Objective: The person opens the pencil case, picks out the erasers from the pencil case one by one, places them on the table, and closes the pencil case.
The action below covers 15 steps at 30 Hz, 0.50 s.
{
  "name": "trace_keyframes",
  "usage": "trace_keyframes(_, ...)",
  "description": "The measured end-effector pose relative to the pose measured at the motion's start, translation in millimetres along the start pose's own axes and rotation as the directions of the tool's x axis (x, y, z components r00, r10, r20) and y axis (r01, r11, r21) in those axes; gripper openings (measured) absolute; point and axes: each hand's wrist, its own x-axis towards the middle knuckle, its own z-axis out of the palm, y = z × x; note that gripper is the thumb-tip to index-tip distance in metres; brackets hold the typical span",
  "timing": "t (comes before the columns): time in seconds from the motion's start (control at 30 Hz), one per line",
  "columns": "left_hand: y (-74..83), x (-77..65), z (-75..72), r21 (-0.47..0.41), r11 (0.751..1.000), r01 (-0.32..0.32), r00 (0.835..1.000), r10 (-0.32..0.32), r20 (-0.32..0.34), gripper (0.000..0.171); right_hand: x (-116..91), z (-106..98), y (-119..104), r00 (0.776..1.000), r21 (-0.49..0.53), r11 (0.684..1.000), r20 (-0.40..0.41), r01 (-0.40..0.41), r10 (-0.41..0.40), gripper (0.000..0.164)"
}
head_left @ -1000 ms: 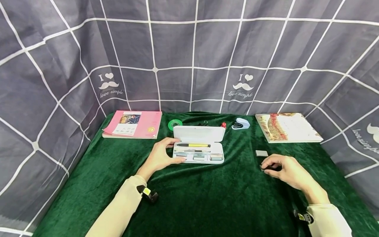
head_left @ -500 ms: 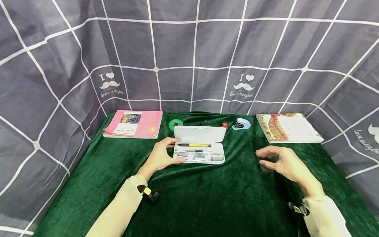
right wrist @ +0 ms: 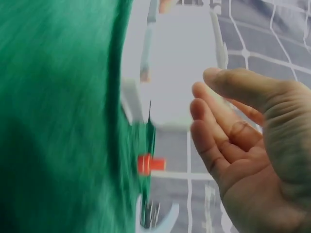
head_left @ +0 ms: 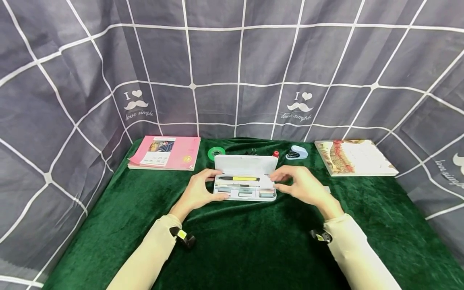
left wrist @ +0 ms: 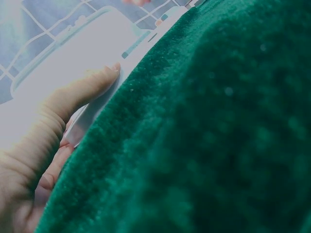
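Observation:
A white pencil case (head_left: 246,165) stands with its lid raised in the head view. Inside lie a yellow-and-black pen (head_left: 241,178), slimmer pens behind the front row, and small blocks (head_left: 267,193) in the front compartments. My left hand (head_left: 197,187) grips the case's left end, thumb on the front edge; the left wrist view shows that thumb on the white case (left wrist: 87,48). At the right end is my right hand (head_left: 301,185), fingertips right by the rim. In the right wrist view this hand (right wrist: 252,131) has nothing between thumb and loosely bent fingers.
Behind the case lie green tape (head_left: 216,152), black clips (head_left: 251,152), a red-capped item (head_left: 276,154) and a light-blue hole punch (head_left: 297,152). A pink book (head_left: 181,151) is at back left, another book (head_left: 357,157) at back right. A pale block (head_left: 327,189) shows behind the right wrist.
My right hand has come left from beside the pale block, where its fingers were on a small dark thing, to the pencil case's right end. The left hand keeps its hold.

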Motion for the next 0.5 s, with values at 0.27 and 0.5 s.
trace_keyframes(0.27,0.4,0.1,-1.3,-0.002,1.0,0.011,1.0,-0.011,0.014,0.077,15.4,25.5,-7.2,0.979,-0.006,1.0,0.201,0.028,-0.026,0.021)
trace_keyframes(0.5,0.8,-0.2,-1.3,0.007,1.0,0.023,0.999,-0.023,0.025,0.078,12.9,28.9,-5.0,0.962,-0.015,0.999,0.273,0.04,-0.034,0.02)
